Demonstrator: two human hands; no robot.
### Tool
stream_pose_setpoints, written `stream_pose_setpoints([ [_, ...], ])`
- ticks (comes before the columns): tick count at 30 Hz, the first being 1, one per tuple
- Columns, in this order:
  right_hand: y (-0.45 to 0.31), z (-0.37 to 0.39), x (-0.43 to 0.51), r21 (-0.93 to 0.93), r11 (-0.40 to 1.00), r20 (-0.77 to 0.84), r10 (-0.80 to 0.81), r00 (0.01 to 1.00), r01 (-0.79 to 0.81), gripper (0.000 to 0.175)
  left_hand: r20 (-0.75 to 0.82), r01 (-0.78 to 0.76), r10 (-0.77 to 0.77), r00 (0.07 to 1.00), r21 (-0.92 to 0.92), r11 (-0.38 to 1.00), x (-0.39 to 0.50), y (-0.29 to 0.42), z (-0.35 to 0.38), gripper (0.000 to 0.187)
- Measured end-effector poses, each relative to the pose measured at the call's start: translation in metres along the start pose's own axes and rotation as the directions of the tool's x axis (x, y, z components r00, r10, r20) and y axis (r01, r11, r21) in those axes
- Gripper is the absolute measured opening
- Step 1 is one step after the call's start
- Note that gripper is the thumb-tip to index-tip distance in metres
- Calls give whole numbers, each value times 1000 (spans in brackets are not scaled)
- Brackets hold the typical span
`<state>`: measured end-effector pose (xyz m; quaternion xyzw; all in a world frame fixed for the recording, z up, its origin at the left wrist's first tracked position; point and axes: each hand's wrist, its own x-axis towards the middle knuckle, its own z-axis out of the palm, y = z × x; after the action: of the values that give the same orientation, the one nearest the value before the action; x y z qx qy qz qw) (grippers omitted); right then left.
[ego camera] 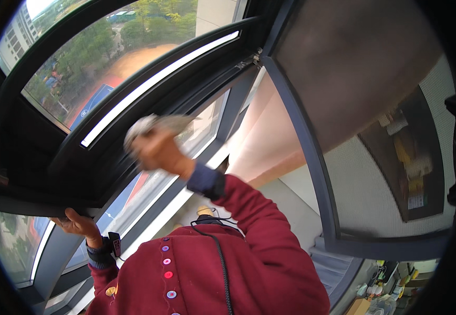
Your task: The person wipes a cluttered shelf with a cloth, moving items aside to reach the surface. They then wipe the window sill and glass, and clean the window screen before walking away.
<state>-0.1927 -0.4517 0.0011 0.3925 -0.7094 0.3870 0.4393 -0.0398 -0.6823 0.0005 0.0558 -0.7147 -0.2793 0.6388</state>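
Observation:
My right hand [163,151] grips a greyish cloth [145,128], both blurred, in front of the dark window frame [106,167]. Whether the cloth touches the frame I cannot tell. At lower left, my left hand [76,223] is at the underside of a dark frame corner [90,210], its fingers partly hidden. Above the cloth, a bright strip [161,88] runs along the dark frame below the upper window pane [109,51]. A hinge [256,57] shows at the frame's upper right end.
On the right hangs a dark-framed mesh screen panel [303,118]. Lower glass panes [121,204] lie behind my arms. A black cord [222,260] runs down my red top. Cluttered items [385,287] sit at the lower right, beside grey folded fabric [332,267].

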Motion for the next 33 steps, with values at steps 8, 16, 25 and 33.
stream_pose_setpoints([
  [8,-26,-27,20,699,472,473,256,843,-536,15,109,140,-114,987,-276,951,-2,-4,-2,51],
  [16,157,-177,57,-788,596,-108,111,988,-153,22,101,87,-58,993,-304,949,3,3,2,58],
  [25,182,-187,0,-967,94,-112,675,729,-236,22,113,26,5,994,-269,963,1,-11,-2,52],
  [33,-4,-265,-58,-949,12,-230,657,718,-315,42,104,42,-27,994,-150,988,-3,-18,-6,52],
])
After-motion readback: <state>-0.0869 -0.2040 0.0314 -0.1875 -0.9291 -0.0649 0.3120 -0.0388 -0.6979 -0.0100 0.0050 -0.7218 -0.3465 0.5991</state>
